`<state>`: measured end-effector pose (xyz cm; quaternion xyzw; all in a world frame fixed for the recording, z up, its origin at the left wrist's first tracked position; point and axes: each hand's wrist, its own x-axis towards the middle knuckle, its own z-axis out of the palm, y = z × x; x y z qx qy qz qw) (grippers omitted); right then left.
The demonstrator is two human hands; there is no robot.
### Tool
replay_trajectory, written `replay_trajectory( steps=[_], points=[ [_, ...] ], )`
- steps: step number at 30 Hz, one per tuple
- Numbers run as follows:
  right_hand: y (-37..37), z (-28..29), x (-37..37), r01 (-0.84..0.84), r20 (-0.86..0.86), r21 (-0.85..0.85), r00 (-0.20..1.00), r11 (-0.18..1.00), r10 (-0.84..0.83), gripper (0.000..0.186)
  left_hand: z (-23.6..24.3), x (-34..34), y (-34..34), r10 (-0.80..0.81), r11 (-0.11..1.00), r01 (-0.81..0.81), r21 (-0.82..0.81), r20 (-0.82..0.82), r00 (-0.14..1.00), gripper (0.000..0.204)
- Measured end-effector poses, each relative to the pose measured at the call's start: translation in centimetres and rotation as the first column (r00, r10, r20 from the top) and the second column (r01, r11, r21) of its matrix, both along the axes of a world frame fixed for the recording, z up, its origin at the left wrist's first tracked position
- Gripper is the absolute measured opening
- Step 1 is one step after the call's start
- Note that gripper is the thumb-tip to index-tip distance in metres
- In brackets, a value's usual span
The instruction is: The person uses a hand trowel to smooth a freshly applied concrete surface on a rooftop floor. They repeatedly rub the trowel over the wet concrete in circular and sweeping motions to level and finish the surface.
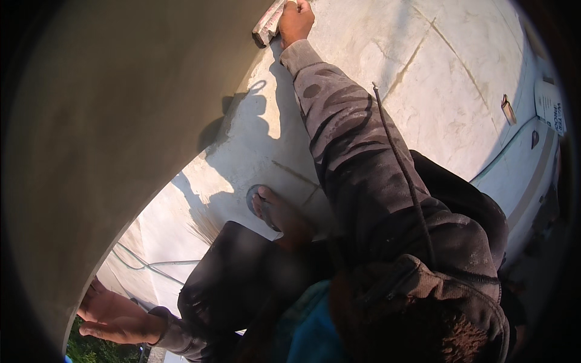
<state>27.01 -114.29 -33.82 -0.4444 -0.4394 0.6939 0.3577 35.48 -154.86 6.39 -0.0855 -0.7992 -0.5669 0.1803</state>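
Note:
At the top of the view, my right hand [296, 24] is closed around a pale, narrow block [268, 24] with reddish marks and a dark end. The block is low against the grey-brown plastered wall [133, 91], where the wall meets the floor. Part of the block is hidden by my fingers and the frame's edge. At the lower left, my left hand [121, 317] is open with its fingers stretched out, its fingertips at the wall's edge. Whether they press on the wall I cannot tell. It holds nothing visible.
My sandalled foot [270, 209] stands on the pale, cracked floor [357, 36]. A thin green hose [142, 263] lies beyond my knee. On the right are a small brown object [508, 110] and a white printed package [548, 103]. Greenery [97, 348] shows below the wall's edge.

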Motion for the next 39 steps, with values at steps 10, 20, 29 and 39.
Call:
replay_trajectory(
  steps=[10,20,29,39],
  points=[
    [-14.7,1.9,5.5,-0.088,0.021,-0.037,0.996,0.995,0.088,0.047,2.6,-2.4,-1.8,-0.557,0.663,0.492,0.565,-0.067,0.828,0.092],
    [-7.8,-1.4,1.4,-0.096,0.219,0.129,0.973,0.987,0.066,0.045,1.4,-1.4,2.8,-0.102,0.956,0.108,0.273,-0.04,0.994,0.096],
    [-23.4,2.1,11.2,-0.414,0.126,-0.164,0.892,0.896,0.435,0.048,3.5,-1.3,-2.2,-0.786,0.384,0.647,0.659,-0.134,0.603,0.104],
    [-14.1,-2.0,5.7,-0.213,0.171,0.058,0.965,0.975,0.2,0.034,2.3,-0.9,-3.0,-0.846,0.358,0.706,0.611,-0.108,0.523,0.108]
  ],
)
